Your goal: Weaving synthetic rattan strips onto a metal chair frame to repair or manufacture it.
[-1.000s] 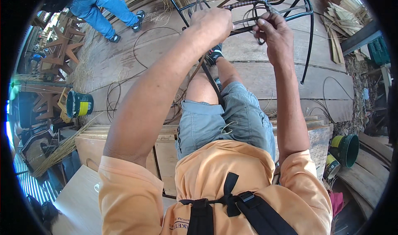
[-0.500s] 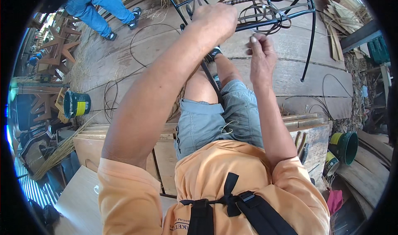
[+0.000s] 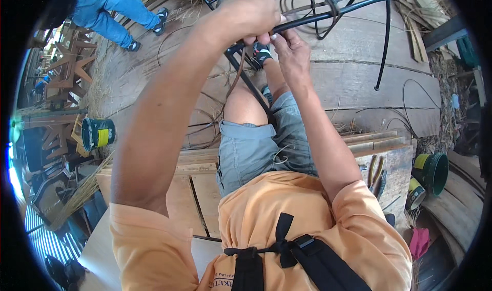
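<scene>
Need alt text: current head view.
Bare left hand and right hand close together at a black metal frame with dark strands looped about it. Hand tools lie on wooden boards at right; another person in blue jeans stands at upper left.

I see the person's left hand (image 3: 253, 15) curled at the near bar of a black tubular metal frame (image 3: 353, 6), with the right hand (image 3: 292, 55) just beside it, thumb and fingers bunched against the same bar; what they pinch is too hidden for me to tell. A thin, flat, dark brown strip (image 3: 237, 75) hangs below the left hand. To the right, my view takes in brown-handled hand tools (image 3: 379, 169) on pale wooden boards (image 3: 382, 143). A dark green bucket with a yellow label (image 3: 97, 133) stands left; another person in blue jeans (image 3: 117, 4) stands beyond it.
</scene>
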A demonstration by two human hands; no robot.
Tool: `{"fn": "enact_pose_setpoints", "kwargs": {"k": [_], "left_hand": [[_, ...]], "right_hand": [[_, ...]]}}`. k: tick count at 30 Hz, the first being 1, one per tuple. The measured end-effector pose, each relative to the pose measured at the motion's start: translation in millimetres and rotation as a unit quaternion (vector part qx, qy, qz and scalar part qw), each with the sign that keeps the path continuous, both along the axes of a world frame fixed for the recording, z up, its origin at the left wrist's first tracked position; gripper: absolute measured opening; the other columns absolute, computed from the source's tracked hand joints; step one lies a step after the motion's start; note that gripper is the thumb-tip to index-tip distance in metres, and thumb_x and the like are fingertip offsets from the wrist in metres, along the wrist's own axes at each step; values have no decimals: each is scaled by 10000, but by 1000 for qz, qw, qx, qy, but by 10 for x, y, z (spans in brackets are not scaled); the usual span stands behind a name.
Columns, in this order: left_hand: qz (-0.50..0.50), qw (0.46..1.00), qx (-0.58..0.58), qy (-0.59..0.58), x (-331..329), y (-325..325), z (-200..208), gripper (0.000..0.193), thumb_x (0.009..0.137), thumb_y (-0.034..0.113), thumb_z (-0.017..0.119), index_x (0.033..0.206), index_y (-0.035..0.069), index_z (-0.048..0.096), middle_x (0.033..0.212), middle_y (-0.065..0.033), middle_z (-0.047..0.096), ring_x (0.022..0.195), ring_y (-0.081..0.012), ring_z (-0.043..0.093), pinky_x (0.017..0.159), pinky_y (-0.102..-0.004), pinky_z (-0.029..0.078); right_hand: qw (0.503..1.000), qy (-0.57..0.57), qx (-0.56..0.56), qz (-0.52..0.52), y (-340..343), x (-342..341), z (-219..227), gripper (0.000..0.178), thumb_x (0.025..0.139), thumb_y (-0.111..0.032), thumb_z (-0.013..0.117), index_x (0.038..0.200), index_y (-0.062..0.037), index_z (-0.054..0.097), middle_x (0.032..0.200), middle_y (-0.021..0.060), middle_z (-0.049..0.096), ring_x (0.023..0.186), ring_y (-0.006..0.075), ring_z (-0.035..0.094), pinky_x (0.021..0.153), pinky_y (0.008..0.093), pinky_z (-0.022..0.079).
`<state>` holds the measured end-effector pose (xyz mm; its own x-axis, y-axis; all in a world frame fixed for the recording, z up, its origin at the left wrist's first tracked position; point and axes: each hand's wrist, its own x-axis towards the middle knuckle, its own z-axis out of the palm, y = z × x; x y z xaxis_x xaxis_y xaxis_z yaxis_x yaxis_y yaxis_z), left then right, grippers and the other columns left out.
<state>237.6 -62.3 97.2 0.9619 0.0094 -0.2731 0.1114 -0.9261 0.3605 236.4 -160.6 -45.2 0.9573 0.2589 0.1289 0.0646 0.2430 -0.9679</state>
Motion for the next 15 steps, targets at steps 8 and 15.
{"fn": "enact_pose_setpoints", "kwargs": {"k": [8,15], "left_hand": [[44,997,-59,-3,-146,21,88,302,862,208,438,772,1,639,566,-84,619,386,-139,521,408,-285,458],[44,994,-68,-66,-274,-28,16,304,887,248,470,793,2,621,529,-54,573,367,-95,474,376,-252,392]], "right_hand": [[935,-275,-162,-157,7,96,-241,123,902,-125,527,862,-22,580,650,78,567,575,161,563,536,283,443],[989,120,41,80,6,31,40,256,915,-168,480,725,-6,536,579,27,483,508,108,481,477,256,388]]}}
